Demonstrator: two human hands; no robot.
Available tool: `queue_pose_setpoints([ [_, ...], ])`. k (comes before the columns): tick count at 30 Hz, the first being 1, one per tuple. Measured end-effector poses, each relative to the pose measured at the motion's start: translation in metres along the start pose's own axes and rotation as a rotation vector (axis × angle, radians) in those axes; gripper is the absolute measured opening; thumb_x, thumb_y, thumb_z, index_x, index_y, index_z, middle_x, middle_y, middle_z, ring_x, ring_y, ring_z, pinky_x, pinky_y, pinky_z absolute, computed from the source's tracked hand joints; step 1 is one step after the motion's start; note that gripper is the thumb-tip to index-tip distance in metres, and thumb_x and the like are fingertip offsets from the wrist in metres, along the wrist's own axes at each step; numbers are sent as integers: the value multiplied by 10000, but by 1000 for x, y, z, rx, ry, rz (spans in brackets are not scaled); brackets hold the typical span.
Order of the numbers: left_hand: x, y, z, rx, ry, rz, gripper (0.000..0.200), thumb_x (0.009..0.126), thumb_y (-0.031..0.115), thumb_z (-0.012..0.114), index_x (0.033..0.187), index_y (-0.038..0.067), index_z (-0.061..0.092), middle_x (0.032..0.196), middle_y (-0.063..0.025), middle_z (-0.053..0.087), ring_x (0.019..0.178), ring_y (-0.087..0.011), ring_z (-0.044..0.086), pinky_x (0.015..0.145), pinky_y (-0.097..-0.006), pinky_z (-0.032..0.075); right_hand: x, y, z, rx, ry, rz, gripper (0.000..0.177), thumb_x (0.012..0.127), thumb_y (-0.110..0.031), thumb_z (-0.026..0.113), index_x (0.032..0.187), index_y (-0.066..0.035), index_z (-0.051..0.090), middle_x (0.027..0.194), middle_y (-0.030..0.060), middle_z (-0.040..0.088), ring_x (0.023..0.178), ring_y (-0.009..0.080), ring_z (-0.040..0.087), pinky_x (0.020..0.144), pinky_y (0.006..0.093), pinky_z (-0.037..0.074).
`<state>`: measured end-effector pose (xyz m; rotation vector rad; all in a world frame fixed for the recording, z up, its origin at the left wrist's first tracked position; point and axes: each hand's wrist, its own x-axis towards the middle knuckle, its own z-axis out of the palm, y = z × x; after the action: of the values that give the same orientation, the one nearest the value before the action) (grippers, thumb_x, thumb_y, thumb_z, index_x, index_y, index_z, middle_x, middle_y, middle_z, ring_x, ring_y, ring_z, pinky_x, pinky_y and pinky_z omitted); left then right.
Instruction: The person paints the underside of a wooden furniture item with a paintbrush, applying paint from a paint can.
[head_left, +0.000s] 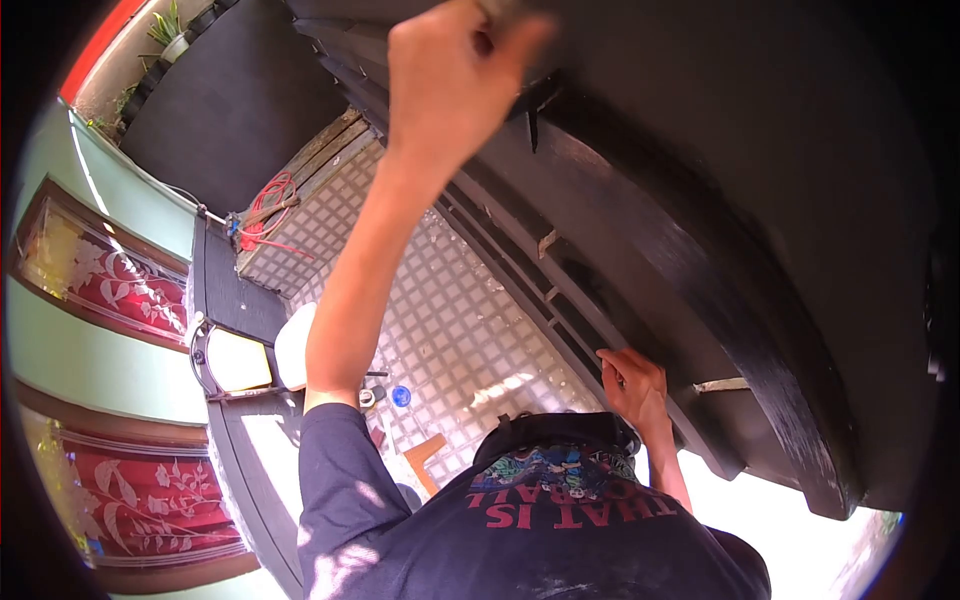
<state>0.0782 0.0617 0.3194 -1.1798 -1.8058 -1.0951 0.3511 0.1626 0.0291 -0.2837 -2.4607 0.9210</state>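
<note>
My left hand [455,75] is raised at the top centre, its fingers closed round a small greyish item that the frame edge cuts off and blur hides. Behind it spreads a large dark panel [700,60]. Lower right, my right hand [637,388] hangs with curled fingers beside long dark beams [600,310]; whether it holds anything is hidden. A thick curved black beam [690,270] runs from the upper middle down to the right.
Below lies a tiled floor [450,290] with a blue roll [401,396] and an orange-brown piece [425,458]. A red cable [268,205] hangs on a wooden ledge [335,140]. A lamp-like fixture [238,360] and curtained windows [130,490] stand at left.
</note>
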Motion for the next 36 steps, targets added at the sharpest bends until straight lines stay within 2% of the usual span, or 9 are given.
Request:
queue_pose_setpoints([
  [7,-39,42,17,63,-99,501,187,780,197,812,769,59,686,715,-100,588,644,-268,636,587,-396,493,1,-2,-1,2,-7,-18,151,837,-38,690,977,-50,746,823,88,686,703,300,696,628,386,557],
  [10,-24,51,6,-290,-97,455,199,778,208,826,790,56,699,720,-98,605,638,-257,638,591,-383,502,0,-2,-1,5,-4,-14,151,839,-37,688,978,-50,746,827,91,691,704,296,698,627,384,557],
  [12,-13,38,-3,-454,-135,209,248,801,240,831,848,27,713,755,-91,632,651,-274,634,602,-372,509,-2,-1,-3,8,-8,-4,152,841,-40,687,980,-51,747,831,91,695,705,293,700,628,381,557],
  [14,-12,23,-8,-457,-104,126,136,834,106,829,867,0,751,807,-66,735,692,-138,689,665,-272,534,-1,-2,-3,11,-11,17,155,842,-43,688,983,-51,749,836,91,699,708,291,702,630,379,558],
  [17,-14,0,-5,-58,-72,404,181,805,188,797,842,35,707,755,-76,626,657,-276,625,621,-372,515,0,-5,-3,6,-3,22,162,839,-45,688,987,-51,753,840,90,704,709,290,704,633,376,561],
  [20,-27,5,0,-11,-191,501,112,781,103,798,868,48,753,842,-74,718,710,-250,686,651,-328,549,-1,-1,0,-27,1,1,164,835,-45,687,984,-51,757,843,89,708,712,288,707,629,373,561],
  [25,-32,32,13,-231,-116,502,175,746,189,820,809,65,714,761,-36,653,665,-248,640,622,-347,521,1,-3,1,-6,9,2,163,832,-47,688,977,-60,762,843,85,712,713,287,707,634,373,564],
  [29,-26,37,7,-667,-51,149,216,810,212,868,803,28,756,715,-60,711,601,-150,660,565,-291,505,0,-3,2,-20,12,11,165,830,-48,688,978,-61,762,847,86,714,714,289,707,641,377,566],
  [36,-14,-12,-17,-738,45,-537,295,853,189,831,1042,1,705,834,15,659,718,-28,502,622,-226,345,0,-3,2,-31,23,2,161,830,-53,688,974,-58,760,856,82,716,725,286,708,644,380,568],
])
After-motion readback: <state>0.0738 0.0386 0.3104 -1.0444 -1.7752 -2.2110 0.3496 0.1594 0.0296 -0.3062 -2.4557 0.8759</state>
